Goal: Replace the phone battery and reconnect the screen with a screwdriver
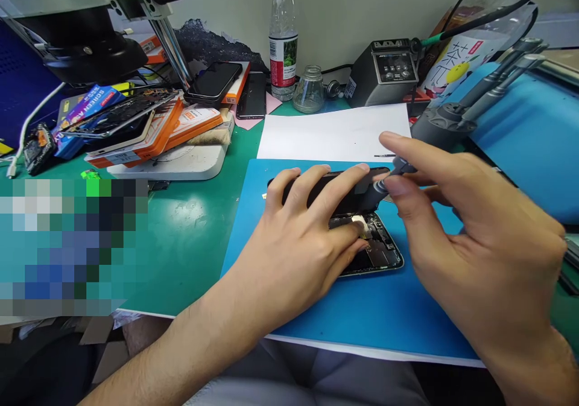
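Note:
An opened smartphone lies on a blue mat, its inner parts bare and its black screen tilted up along the far side. My left hand lies over it. Three spread fingers hold the raised screen, while the index finger and thumb reach into the body beside a small whitish piece. Between the thumb and fingers of my right hand is a grey screwdriver, pinched above the phone's right end. I cannot make out its tip.
Behind the mat lies a white paper sheet with a thin dark bit on it. A grey screwdriver stand is at right. A bottle, glass jar and soldering station line the wall. Phones and boxes pile up left, below a microscope.

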{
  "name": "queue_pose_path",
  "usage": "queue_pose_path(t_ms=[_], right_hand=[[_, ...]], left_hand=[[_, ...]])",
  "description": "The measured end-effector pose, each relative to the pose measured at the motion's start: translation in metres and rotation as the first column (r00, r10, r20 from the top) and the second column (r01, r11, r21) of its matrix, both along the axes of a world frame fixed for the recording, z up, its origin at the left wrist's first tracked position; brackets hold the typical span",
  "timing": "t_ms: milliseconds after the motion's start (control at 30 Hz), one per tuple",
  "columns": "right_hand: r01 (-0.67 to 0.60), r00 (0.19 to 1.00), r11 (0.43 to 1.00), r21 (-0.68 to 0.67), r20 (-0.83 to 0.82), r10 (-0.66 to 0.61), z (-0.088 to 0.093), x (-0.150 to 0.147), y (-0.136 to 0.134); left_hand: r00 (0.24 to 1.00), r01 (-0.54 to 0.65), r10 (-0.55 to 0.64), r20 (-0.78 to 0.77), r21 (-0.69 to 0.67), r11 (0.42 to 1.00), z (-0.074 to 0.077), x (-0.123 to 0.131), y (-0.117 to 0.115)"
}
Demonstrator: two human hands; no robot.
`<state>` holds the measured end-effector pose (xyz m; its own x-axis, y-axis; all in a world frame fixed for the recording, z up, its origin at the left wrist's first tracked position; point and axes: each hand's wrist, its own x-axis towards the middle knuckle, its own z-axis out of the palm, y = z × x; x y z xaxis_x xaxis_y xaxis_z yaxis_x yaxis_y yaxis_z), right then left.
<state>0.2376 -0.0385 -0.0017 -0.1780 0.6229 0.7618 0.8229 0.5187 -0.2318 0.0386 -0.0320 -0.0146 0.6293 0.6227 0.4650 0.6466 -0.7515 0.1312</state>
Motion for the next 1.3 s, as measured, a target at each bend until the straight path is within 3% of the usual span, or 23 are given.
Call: queue_pose_path(t_ms=[367, 600, 867, 933, 1000, 1100, 1167, 1300], right_hand=[[-0.016, 0.998, 0.999, -0.047, -0.063, 0.013, 0.002, 0.002, 0.0], [0.028, 1.0, 0.999, 0.035, -0.007, -0.028, 0.002, 0.001, -0.001], [-0.02, 1.0, 1.0, -0.007, -0.003, 0.02, -0.002, -0.004, -0.003], [-0.012, 0.998, 1.0, -0.026, -0.056, 0.011, -0.003, -0.006, -0.008], [0.0, 0.975, 1.0, 0.005, -0.223, 0.001, -0.003, -0.006, -0.013], [-0.008, 0.865, 0.997, 0.081, -0.499, 0.048, -0.004, -0.002, -0.018], [-0.064, 0.833, 0.994, 0.087, -0.543, 0.101, -0.005, 0.0, -0.02], [-0.205, 0.846, 0.979, 0.001, -0.503, 0.178, -0.005, -0.001, -0.02]], left_hand=[[1.0, -0.003, 0.003, -0.001, 0.01, 1.0, -0.001, 0.0, 0.0], [1.0, -0.001, 0.001, -0.002, 0.002, 1.0, -0.001, 0.0, -0.001], [1.0, 0.003, -0.003, -0.013, -0.002, 1.0, 0.0, 0.0, 0.0], [1.0, -0.002, 0.002, -0.013, 0.001, 1.0, 0.0, 0.001, 0.0], [1.0, -0.009, 0.009, -0.011, 0.009, 1.0, 0.001, 0.001, 0.0], [1.0, -0.01, 0.011, -0.012, 0.019, 1.0, 0.002, 0.001, -0.001], [1.0, -0.007, 0.007, -0.014, 0.026, 1.0, 0.003, 0.001, -0.001], [1.0, -0.003, 0.004, -0.022, 0.024, 1.0, 0.003, 0.001, -0.001]])
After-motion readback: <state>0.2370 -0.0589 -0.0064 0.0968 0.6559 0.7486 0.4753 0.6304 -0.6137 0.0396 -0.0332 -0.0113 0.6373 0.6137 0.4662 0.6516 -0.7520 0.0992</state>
